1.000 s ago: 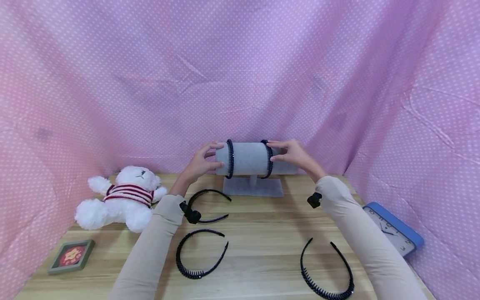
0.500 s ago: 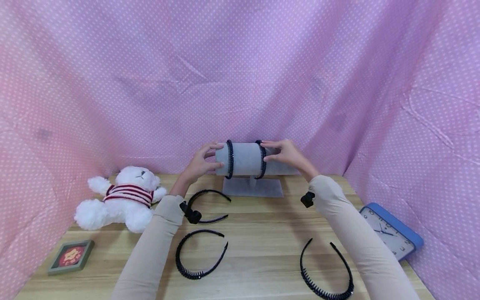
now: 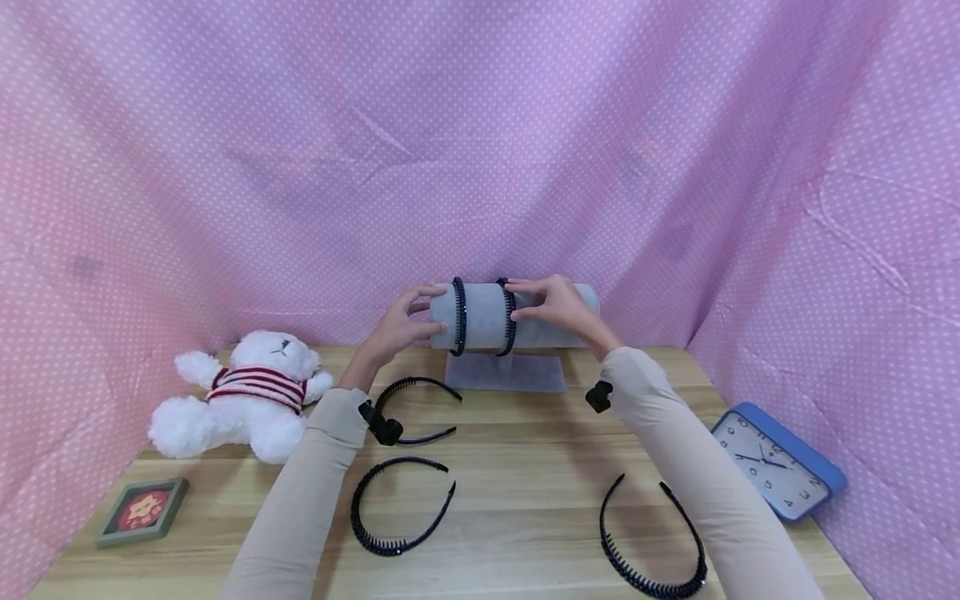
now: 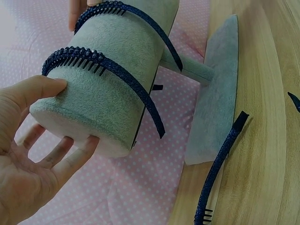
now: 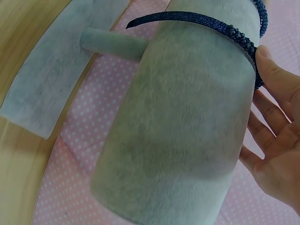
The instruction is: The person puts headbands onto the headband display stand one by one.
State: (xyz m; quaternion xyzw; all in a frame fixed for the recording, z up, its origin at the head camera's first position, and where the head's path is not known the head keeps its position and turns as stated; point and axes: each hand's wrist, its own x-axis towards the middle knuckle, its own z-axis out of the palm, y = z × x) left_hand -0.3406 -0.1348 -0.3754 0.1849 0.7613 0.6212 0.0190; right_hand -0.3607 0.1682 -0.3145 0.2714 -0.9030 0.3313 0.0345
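A grey fabric-covered roll stand point(image 3: 555, 333) stands at the back of the table, and two dark beaded headbands with comb teeth sit round its roll. My left hand point(image 3: 397, 329) holds the roll's left end, thumb on the surface and fingers about the end, beside the left headband point(image 3: 461, 321). My right hand point(image 3: 558, 304) holds the other headband point(image 3: 509, 321) near the roll's middle. In the right wrist view its thumb point(image 5: 272, 65) touches the beaded part, while the other fingers go behind the roll, where their tips are partly hidden.
Three more dark headbands lie on the wooden table: one near the left wrist point(image 3: 408, 383), one front left point(image 3: 367, 542), one front right point(image 3: 652, 587). A white teddy bear point(image 3: 255, 417) and a small frame point(image 3: 142, 512) lie left. A blue clock point(image 3: 780, 462) is right.
My right hand has slid the right headband leftward along the roll, nearer the left headband. More of the roll's right part and the clock now show. The left hand has stayed put.
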